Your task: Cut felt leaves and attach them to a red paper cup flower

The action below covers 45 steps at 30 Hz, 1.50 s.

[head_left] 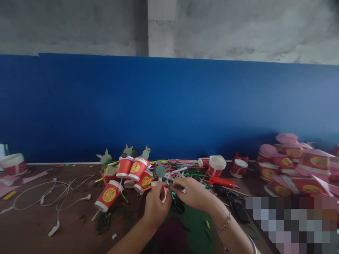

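Observation:
My left hand (pixel 157 204) is closed around a small red paper cup (pixel 155 184), most of which the fingers cover. A round green paper cutout (pixel 160 171) with a pointed tip stands above that cup. Close on the right, my right hand (pixel 192 192) has its fingers pinched together near the cup's side; what lies between them is too small to make out. Several finished-looking red cups (pixel 108 195) with yellow round prints and green rabbit-head cutouts (pixel 106 157) lie piled just left of my hands. Behind my fingers spreads a heap of coloured pipe cleaners (pixel 174 164).
White earphones (pixel 54 228) with a tangled cord lie at left. A red-handled tool (pixel 224 182), black scissors (pixel 178 206) and green paper (pixel 196 225) surround my hands. Stacked red cups with pink paper (pixel 293 160) stand at right. A blue partition (pixel 169 106) borders the table's back.

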{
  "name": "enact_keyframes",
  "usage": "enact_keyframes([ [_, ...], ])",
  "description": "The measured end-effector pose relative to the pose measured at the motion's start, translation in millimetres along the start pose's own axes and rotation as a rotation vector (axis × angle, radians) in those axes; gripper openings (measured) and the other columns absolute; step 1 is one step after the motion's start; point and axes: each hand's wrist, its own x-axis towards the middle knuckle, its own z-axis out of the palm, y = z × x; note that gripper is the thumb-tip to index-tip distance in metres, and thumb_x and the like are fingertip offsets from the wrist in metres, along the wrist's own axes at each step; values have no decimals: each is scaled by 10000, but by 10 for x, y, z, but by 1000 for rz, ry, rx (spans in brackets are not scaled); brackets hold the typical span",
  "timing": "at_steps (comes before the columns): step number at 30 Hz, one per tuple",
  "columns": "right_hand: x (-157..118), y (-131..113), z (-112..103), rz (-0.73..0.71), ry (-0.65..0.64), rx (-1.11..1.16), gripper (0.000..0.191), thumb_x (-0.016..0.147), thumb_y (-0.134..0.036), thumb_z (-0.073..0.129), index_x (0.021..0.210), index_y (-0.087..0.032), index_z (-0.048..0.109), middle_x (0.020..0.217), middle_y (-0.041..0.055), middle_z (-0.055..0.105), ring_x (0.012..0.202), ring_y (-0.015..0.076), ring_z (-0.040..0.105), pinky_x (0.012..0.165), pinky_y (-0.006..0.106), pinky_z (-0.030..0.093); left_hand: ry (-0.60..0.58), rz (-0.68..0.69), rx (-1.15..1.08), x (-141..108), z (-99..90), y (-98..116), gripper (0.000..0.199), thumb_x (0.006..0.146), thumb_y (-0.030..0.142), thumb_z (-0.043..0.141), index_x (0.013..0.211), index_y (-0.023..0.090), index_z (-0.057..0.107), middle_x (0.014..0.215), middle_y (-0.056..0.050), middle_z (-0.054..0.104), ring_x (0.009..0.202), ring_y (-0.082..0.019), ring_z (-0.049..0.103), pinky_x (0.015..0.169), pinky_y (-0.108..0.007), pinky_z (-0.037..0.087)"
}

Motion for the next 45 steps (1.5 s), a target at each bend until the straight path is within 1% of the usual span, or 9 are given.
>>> enact_keyframes([
  [5,4,15,24,-24,11,4,227,680,-68,432,738,-199,608,643,-22,588,568,106,454,523,215,251,-27,5,36,-1,-10,37,152,821,311,454,772,179,512,499,82,328,463,-101,380,472,-208,218],
  [13,-22,-17,-6,-62,74,-24,218,726,-84,456,762,-210,630,663,-18,631,607,124,508,606,221,303,-19,-2,41,-10,-17,24,165,812,303,469,915,179,504,487,90,357,444,-110,404,471,-206,233],
  [20,-23,-34,1,-67,58,-69,225,695,-56,449,686,-192,629,632,-3,627,597,128,515,603,226,296,-34,18,83,7,-37,58,147,825,311,455,817,182,526,502,74,362,455,-105,408,466,-202,229],
  [22,-20,-47,3,-51,66,-62,240,696,-56,443,711,-193,640,645,0,638,607,131,527,605,229,295,-49,14,92,9,-43,69,170,837,320,441,799,183,535,499,70,363,454,-103,406,462,-203,224],
  [25,-6,-65,13,0,97,-32,219,753,-126,456,779,-204,659,688,7,663,646,143,554,619,234,305,-63,4,99,4,-48,86,199,848,326,425,790,182,550,491,65,376,451,-100,402,457,-202,219],
  [28,22,-69,32,36,121,-22,194,778,-186,472,736,-195,661,664,12,660,642,145,559,607,232,309,-71,-7,98,2,-43,91,228,856,342,414,787,178,558,483,64,374,442,-97,393,453,-205,211],
  [34,62,-63,79,8,161,42,153,711,-126,484,660,-184,616,574,-22,594,543,102,478,558,207,289,-58,-14,78,14,-28,43,230,855,332,407,802,171,561,501,62,373,454,-101,393,458,-215,204],
  [40,73,-92,119,-18,186,118,136,689,-111,474,630,-161,586,557,-26,546,548,94,446,554,194,302,-37,27,-14,-11,-24,4,216,854,329,415,790,165,541,523,52,401,469,-103,398,463,-215,226],
  [45,103,-87,162,80,163,298,129,712,-163,474,618,-154,562,549,-32,515,525,84,420,492,179,296,-19,63,-135,-20,-48,44,169,851,289,426,808,170,538,544,41,440,468,-100,411,460,-205,250],
])
